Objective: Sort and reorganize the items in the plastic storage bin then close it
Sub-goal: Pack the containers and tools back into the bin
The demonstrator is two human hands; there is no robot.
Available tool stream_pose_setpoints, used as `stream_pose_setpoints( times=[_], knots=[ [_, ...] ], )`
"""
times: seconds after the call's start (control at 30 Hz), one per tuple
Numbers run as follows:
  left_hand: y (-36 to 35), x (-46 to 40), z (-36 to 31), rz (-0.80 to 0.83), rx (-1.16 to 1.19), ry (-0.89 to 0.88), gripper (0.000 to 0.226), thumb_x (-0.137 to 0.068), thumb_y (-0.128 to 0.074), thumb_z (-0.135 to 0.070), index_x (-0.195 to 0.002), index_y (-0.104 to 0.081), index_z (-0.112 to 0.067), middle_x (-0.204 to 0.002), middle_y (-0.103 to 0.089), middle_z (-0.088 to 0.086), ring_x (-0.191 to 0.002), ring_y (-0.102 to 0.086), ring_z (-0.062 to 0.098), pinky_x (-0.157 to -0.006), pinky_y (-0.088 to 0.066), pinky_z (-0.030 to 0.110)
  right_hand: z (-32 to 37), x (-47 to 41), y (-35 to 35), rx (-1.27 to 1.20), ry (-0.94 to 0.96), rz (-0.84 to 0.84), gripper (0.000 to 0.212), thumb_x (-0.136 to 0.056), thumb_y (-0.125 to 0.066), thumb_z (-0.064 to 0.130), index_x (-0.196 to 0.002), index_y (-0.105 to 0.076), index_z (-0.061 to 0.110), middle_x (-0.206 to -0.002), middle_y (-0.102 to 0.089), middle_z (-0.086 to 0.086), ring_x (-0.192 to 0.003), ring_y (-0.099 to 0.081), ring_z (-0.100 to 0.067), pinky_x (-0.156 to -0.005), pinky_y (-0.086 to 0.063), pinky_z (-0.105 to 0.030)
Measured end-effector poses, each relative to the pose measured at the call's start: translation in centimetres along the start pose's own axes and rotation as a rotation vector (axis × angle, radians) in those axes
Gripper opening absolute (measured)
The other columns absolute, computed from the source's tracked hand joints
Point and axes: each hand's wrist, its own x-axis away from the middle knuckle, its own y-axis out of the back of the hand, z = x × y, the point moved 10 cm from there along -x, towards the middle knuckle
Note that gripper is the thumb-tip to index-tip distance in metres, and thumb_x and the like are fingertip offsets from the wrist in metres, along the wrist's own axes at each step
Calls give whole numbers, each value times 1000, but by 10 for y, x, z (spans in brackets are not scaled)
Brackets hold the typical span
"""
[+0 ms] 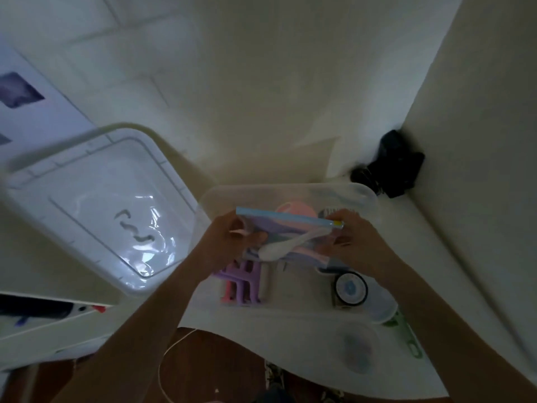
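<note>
A clear plastic storage bin stands open on a white surface in front of me. Over it I hold a clear zip bag with a blue zip strip; a white spoon and pastel items show inside it. My left hand grips the bag's left end and my right hand grips its right end at the yellow slider. In the bin lie purple and pink plastic pieces, a round black-rimmed dial and a pink cup. The bin's translucent lid lies to the left.
A black object sits in the back right corner by the wall. A green-handled tool and a clear round container lie at the bin's right front. A white box is at the left edge. A cord hangs near me.
</note>
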Motion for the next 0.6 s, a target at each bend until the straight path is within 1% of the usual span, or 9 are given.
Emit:
stream_pose_setpoints(
  times=[0.07, 0.1, 0.13, 0.2, 0.3, 0.4, 0.47, 0.5, 0.6],
  knots=[
    [1, 1, 17, 30, -31, 55, 26, -79, -82, -8, -101, -74, -16, -93, -78, 0, -88, -72, 13, -80, -57, 31, 5, -7, -14, 155, 50, 58, 27, -73, -84, 29, -81, -59, 31, -76, -60, 8, -72, -59, -6, -65, -44, -28],
    [-1, 1, 26, 64, -67, 73, 22, -77, -84, -10, -94, -74, -20, -85, -77, -5, -79, -71, 8, -73, -56, 27, 5, -8, -21, 244, 63, 95, 24, -74, -83, 31, -81, -60, 31, -77, -60, 10, -74, -59, -6, -65, -42, -25],
    [-4, 0, 34, 93, -128, 76, 19, -75, -86, -15, -87, -73, -25, -76, -75, -10, -70, -67, 2, -66, -53, 21, 2, -8, -28, 316, 72, 134, 22, -75, -82, 31, -86, -64, 27, -81, -63, 9, -80, -62, -10, -67, -43, -25],
    [-13, -1, 51, 168, -314, 58, 15, -74, -86, -29, -81, -72, -28, -69, -71, -10, -61, -61, -3, -61, -48, 17, -10, -7, -44, 430, 74, 211, 28, -77, -77, 27, -102, -67, 22, -95, -69, 4, -91, -66, -18, -77, -51, -33],
    [-40, -4, 78, 386, -456, 52, 23, -76, -81, -42, -93, -77, -27, -82, -74, -8, -74, -66, 0, -69, -52, 17, -26, -7, -72, 636, 84, 337, 36, -82, -66, 19, -117, -65, 21, -112, -67, -1, -104, -63, -22, -87, -49, -32],
    [-63, -11, 110, 544, -579, 103, 44, -74, -63, -62, -95, -75, -26, -91, -74, -2, -82, -70, 13, -79, -59, 34, -45, -6, -97, 817, 40, 452, 29, -88, -58, 17, -115, -63, 14, -117, -65, -9, -109, -61, -28, -87, -46, -30],
    [-77, -14, 120, 594, -648, 102, 30, -82, -61, -53, -90, -71, -26, -90, -72, 1, -82, -70, 18, -78, -59, 40, -56, -4, -106, 932, -2, 477, 26, -90, -54, 16, -114, -61, 13, -117, -65, -11, -109, -61, -29, -86, -47, -32],
    [-84, -15, 123, 612, -666, 99, 20, -87, -62, -45, -93, -69, -27, -93, -72, 2, -85, -70, 19, -79, -58, 39, -60, -2, -112, 981, 1, 489, 25, -91, -52, 15, -115, -60, 13, -118, -64, -12, -111, -60, -30, -88, -48, -34],
    [-105, -18, 131, 651, -723, 45, 22, -96, -58, -27, -114, -66, -15, -111, -68, 6, -100, -65, 22, -83, -49, 26, -66, 0, -127, 1112, 0, 539, 28, -95, -47, 10, -120, -60, 8, -122, -62, -14, -116, -59, -31, -93, -48, -38]
  ],
)
